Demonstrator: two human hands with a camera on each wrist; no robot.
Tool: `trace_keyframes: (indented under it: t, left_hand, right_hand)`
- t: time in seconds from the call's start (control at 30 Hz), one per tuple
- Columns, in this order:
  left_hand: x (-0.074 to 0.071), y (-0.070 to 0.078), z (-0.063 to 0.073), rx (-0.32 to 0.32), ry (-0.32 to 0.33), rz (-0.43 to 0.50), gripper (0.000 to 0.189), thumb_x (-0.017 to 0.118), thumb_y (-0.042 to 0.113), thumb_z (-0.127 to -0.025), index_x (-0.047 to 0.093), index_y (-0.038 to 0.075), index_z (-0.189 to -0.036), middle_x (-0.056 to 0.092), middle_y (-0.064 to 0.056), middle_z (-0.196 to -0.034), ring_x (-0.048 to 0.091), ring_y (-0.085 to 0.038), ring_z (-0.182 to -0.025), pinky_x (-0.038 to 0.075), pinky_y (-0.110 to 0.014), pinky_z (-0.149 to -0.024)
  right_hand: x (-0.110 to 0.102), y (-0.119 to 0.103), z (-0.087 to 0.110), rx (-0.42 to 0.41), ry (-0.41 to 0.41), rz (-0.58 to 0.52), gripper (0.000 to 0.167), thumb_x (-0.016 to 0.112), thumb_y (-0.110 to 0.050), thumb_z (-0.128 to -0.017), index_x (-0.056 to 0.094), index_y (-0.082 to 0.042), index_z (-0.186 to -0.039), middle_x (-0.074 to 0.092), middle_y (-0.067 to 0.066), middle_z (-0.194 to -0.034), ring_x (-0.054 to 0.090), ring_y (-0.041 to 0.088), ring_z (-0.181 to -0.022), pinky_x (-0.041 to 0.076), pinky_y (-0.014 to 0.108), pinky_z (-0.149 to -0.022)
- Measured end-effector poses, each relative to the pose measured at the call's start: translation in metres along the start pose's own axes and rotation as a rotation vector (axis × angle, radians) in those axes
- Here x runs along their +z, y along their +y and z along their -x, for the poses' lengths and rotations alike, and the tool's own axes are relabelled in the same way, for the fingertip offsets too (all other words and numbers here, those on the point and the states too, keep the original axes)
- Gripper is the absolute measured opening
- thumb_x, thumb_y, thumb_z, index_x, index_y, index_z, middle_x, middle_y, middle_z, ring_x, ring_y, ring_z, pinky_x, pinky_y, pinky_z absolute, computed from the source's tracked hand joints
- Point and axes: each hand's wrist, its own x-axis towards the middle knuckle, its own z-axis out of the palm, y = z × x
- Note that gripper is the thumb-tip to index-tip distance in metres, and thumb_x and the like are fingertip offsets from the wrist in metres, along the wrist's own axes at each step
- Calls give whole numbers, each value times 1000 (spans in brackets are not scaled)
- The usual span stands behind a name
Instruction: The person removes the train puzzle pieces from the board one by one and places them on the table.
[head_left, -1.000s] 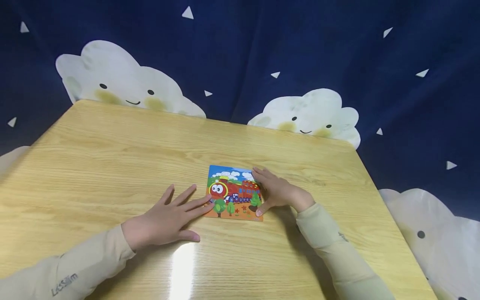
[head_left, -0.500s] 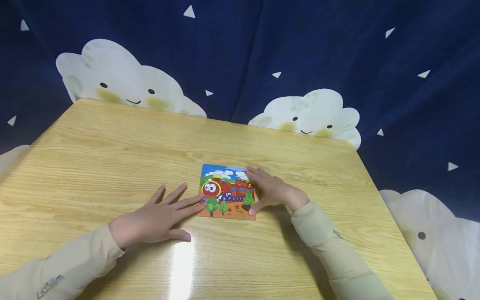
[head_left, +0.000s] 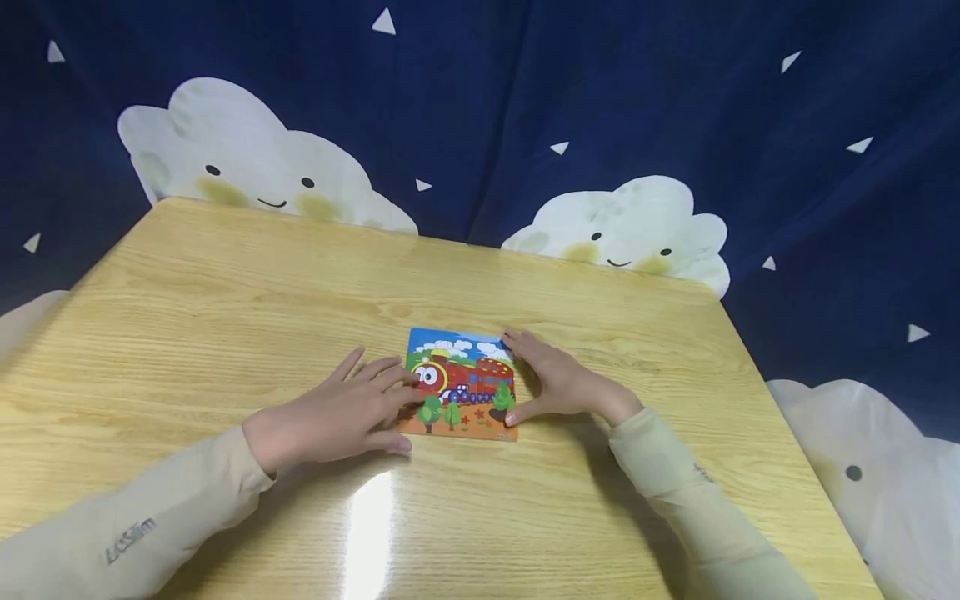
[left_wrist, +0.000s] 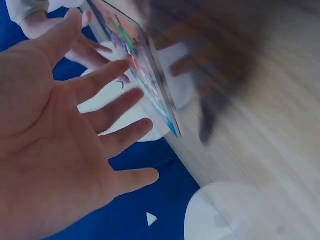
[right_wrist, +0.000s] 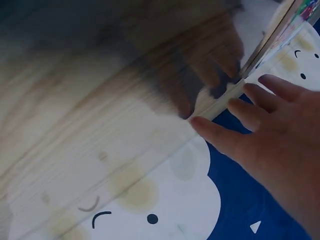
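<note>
A flat, nearly square picture board (head_left: 468, 379) with a cartoon red train, trees and clouds lies on the wooden table. My left hand (head_left: 330, 421) is at its left side, fingers spread, some fingertips overlapping the edge near the train's face. In the left wrist view, that hand (left_wrist: 55, 140) shows its palm, curled round nothing. My right hand (head_left: 566, 383) is at the board's right side, fingertips by the upper corner and thumb over the lower one, with a gap between palm and edge. The right wrist view shows its fingers (right_wrist: 220, 137) extended near the board's edge.
The wooden table (head_left: 300, 292) spreads out around the board, with a bright glare strip at the front. Behind it hangs a dark blue cloth (head_left: 465, 100) with white clouds and small triangles.
The board first slid a little left, with the right hand following it. Since then, the left fingers have drawn together and bent somewhat at the left edge, while the right hand keeps its place there.
</note>
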Motion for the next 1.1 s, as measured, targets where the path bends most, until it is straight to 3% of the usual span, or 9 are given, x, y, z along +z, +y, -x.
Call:
trace_keyframes:
  t: [0.13,0.23,0.37,0.6,0.83,0.97,1.1]
  left_hand:
    - [3,2,-25,23,-1,-5,67,65,46,-91,46,17,-148,35,-18,-153,26,-41,-142,16,-69,-109]
    - [8,3,-45,11,-47,-27,71,63,48,-91,39,22,-152,21,-22,-158,18,-44,-144,18,-69,-108]
    - [12,5,-63,-15,-113,-42,75,61,52,-90,34,26,-154,13,-23,-160,12,-45,-145,17,-68,-109]
    - [16,8,-70,15,-142,-45,73,59,52,-91,33,28,-155,11,-26,-159,10,-47,-145,18,-64,-111]
    - [18,7,-72,-7,-169,-38,73,58,53,-92,32,29,-155,6,-24,-161,5,-45,-146,15,-63,-113]
    - [19,5,-73,-12,-173,-44,73,57,54,-92,32,30,-155,5,-24,-161,5,-45,-146,14,-63,-113]
    - [19,5,-73,-8,-172,-47,72,57,54,-92,32,30,-155,6,-24,-161,5,-45,-146,14,-63,-113]
  right_hand:
    - [3,-2,-3,-24,141,-29,94,84,-33,-77,36,4,-148,37,24,-150,31,40,-139,27,55,-111]
    - [6,-5,-7,25,242,-43,73,83,-26,-79,51,6,-137,54,21,-127,49,34,-115,42,47,-97]
    - [10,-9,-16,133,323,-82,51,82,-19,-81,64,6,-121,59,16,-104,50,26,-91,43,37,-79]
    - [10,-16,-25,291,307,-186,41,81,-12,-81,64,4,-114,55,12,-99,49,21,-84,43,32,-74]
    - [6,-15,-35,404,261,-343,40,80,-5,-82,58,4,-115,53,10,-100,46,20,-82,42,29,-70]
    - [6,-17,-36,383,305,-373,43,81,-4,-80,54,3,-113,58,12,-102,50,19,-84,43,27,-71]
    - [8,-21,-37,303,375,-402,39,79,-4,-82,50,0,-108,60,9,-87,51,15,-70,42,23,-61]
